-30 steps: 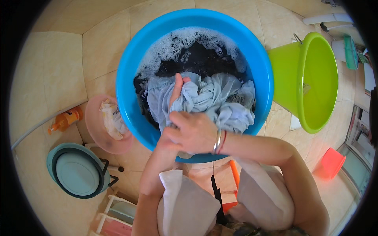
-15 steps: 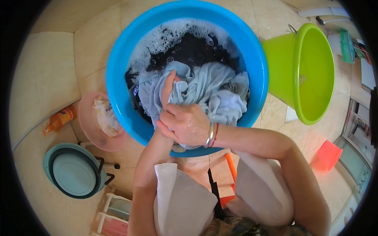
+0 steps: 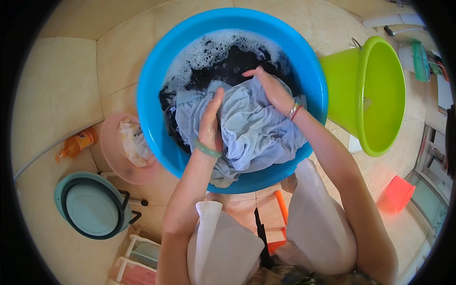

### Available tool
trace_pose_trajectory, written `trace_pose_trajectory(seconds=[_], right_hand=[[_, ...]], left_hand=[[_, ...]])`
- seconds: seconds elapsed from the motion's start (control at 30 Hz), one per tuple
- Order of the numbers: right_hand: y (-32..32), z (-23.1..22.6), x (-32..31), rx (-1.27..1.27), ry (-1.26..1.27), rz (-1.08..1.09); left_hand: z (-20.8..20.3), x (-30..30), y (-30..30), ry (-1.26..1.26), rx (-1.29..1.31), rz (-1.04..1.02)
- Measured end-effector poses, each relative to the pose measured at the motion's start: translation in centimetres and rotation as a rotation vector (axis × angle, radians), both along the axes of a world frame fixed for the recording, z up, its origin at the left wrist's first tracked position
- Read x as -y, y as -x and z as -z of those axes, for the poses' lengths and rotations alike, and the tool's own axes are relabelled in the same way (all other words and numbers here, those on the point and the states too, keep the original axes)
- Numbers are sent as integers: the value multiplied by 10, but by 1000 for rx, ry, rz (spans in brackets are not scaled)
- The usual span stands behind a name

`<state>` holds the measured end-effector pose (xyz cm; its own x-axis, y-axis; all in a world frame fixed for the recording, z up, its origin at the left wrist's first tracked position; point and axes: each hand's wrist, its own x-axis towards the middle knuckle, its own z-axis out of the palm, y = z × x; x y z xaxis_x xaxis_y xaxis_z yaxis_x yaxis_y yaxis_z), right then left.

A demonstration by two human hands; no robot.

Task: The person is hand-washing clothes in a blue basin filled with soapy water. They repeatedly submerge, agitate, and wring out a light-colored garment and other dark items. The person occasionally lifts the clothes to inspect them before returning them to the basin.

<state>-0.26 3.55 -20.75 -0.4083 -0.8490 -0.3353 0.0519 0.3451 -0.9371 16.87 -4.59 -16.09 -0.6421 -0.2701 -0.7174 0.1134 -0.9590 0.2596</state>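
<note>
A light grey-blue garment (image 3: 251, 135) lies bunched and wet in the blue tub (image 3: 146, 116); its exact kind is not clear. My left hand (image 3: 212, 111), with a pale green bangle at the wrist, presses against the garment's left part, fingers stretched out. On the far right side of the cloth rests my right hand (image 3: 275, 91), a silver bangle and red string on its wrist. Its fingers are spread apart, some partly hidden by the fabric. Dark clothes (image 3: 232, 64) soak beyond the garment, with white suds (image 3: 190, 59) along the far rim.
A lime green bucket (image 3: 339, 88) lies tipped at the tub's right. To the left are a pink basin (image 3: 111, 152) holding a crumpled plastic bag, an orange bottle (image 3: 78, 142) and grey-green basins (image 3: 92, 209). A pink-red container (image 3: 398, 192) sits on the right.
My hands were together, the right gripping at the left wrist; they are now apart, the right moved far and right. The garment has spread over more of the tub. The view has shifted slightly.
</note>
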Motion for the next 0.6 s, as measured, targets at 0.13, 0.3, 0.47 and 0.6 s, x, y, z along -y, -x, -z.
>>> trace_pose_trajectory(seconds=[0.13,0.3,0.47,0.6], right_hand=[[-68,-69,-19,-544,276,-271],[-115,-100,-13,-708,458,-352],[-65,-45,12,-979,475,-348],[2,-29,20,-578,175,182]], left_hand=[[30,18,-18,-120,-73,-5],[22,-1,-2,90,83,-52],[2,-27,7,223,209,19],[-33,-18,23,619,494,117]])
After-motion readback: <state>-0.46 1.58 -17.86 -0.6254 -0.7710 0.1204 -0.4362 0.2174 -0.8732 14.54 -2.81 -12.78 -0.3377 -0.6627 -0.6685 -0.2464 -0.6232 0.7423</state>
